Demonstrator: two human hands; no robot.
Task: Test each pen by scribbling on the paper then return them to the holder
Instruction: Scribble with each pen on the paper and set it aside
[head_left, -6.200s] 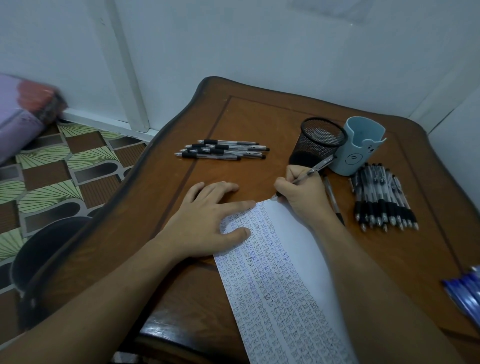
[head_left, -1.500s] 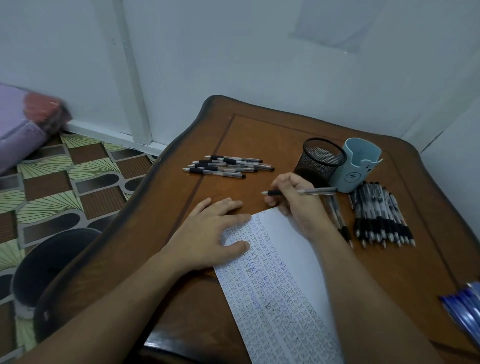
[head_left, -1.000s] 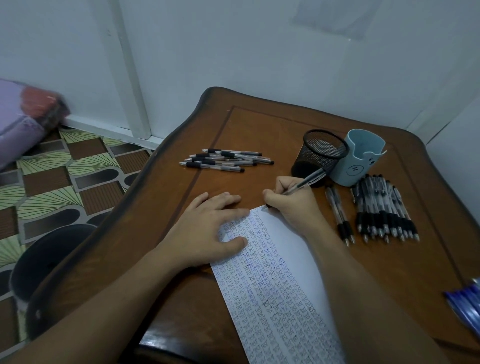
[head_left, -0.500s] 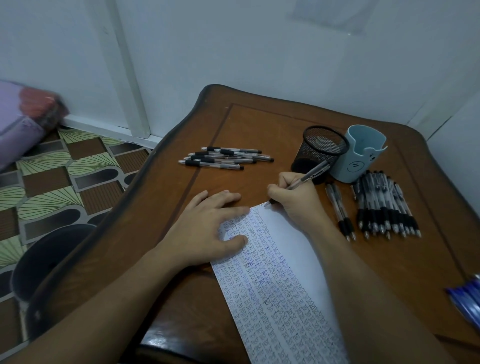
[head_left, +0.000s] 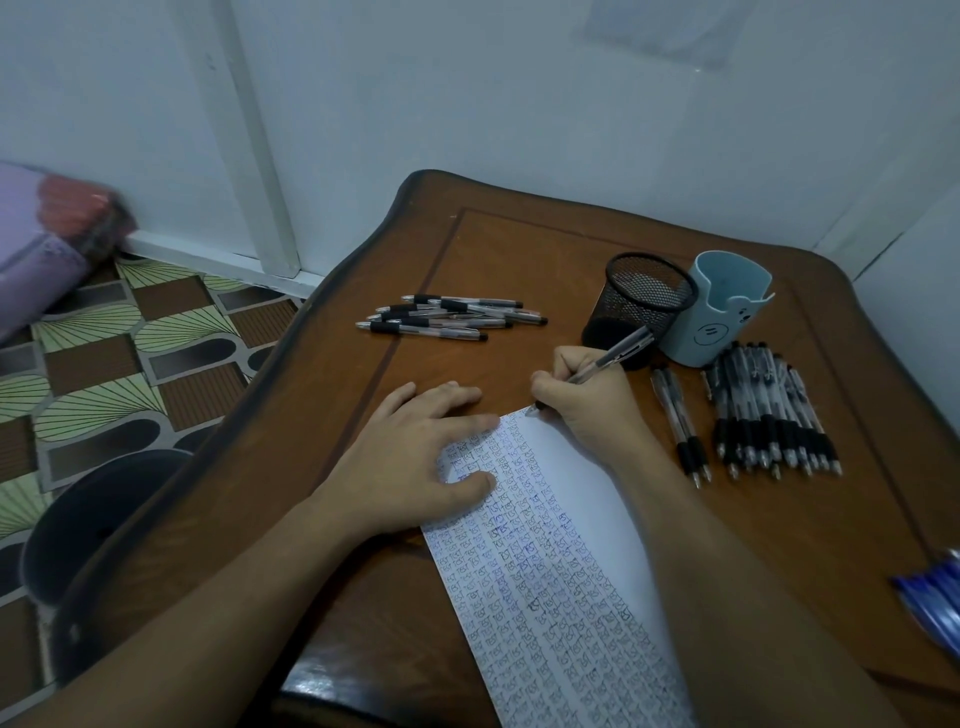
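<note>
A long white paper (head_left: 587, 499) covered in small scribbles lies on the wooden table (head_left: 519, 249). My left hand (head_left: 415, 462) lies flat on its upper left part. My right hand (head_left: 587, 400) grips a clear black-grip pen (head_left: 613, 356) in a writing hold, tip touching the paper's top edge. A black mesh holder (head_left: 639, 301) and a light blue holder (head_left: 722, 312) stand just beyond. Several pens (head_left: 452, 317) lie at the left, two pens (head_left: 680, 426) beside my right wrist, and a bigger pile of pens (head_left: 769, 415) at the right.
Blue pens (head_left: 935, 597) show at the right frame edge. White walls close the table's far side. To the left is patterned floor with a dark bin (head_left: 98, 514) and a purple bundle (head_left: 47, 239).
Six seconds ago one pen lay beside my right wrist; now two lie there. In the last 1.5 seconds my right hand turned the new pen from level to tip-down on the paper's top edge.
</note>
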